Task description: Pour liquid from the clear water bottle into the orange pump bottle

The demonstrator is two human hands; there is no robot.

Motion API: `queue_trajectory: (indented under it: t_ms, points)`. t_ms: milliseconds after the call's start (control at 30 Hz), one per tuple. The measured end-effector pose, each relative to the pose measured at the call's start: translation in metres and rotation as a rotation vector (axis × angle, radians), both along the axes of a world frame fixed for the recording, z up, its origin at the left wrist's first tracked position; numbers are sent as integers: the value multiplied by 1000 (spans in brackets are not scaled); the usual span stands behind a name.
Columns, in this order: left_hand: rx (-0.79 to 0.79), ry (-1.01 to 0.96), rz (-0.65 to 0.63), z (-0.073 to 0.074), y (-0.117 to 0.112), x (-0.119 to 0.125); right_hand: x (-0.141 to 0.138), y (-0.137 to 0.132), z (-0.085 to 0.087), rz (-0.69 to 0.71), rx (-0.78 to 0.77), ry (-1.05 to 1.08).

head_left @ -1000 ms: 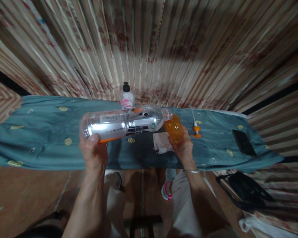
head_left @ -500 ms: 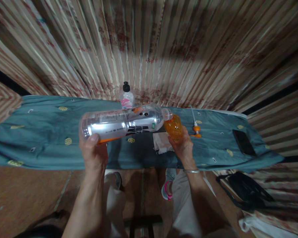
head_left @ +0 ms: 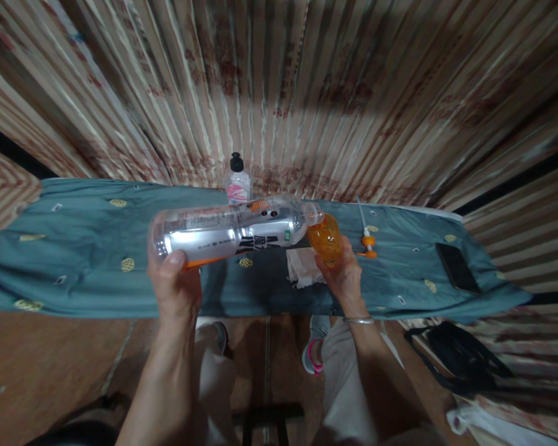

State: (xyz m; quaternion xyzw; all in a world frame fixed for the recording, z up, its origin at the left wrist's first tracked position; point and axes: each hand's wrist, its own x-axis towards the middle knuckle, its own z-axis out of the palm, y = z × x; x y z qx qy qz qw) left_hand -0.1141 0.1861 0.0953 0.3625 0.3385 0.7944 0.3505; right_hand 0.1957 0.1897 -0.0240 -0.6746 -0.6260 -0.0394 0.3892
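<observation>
My left hand (head_left: 174, 282) is wrapped round the base of a large clear plastic bottle (head_left: 227, 230) with a silver and black label, held on its side above the table. Its open mouth meets the top of a small orange bottle (head_left: 325, 240), which my right hand (head_left: 341, 275) grips and holds upright over the table. A crumpled white tissue (head_left: 302, 267) lies just below the two bottles. An orange pump top with a white tube (head_left: 365, 238) lies on the cloth to the right of my right hand.
The table carries a teal cloth (head_left: 74, 260) with small yellow patterns. A small clear bottle with a black cap (head_left: 237, 181) stands at the back by the striped curtain. A black phone (head_left: 456, 267) lies far right. A black bag (head_left: 460, 359) sits on the floor at right.
</observation>
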Motion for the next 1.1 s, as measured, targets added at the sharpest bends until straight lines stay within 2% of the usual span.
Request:
queue_trajectory:
  t_ms: [867,1100]
  points:
    - [-6,15,-11,4,1,2,0,0,-1,-4,-13,-4]
    - [1,-8,-1,0,1,0,0,0,0,-8,-10,11]
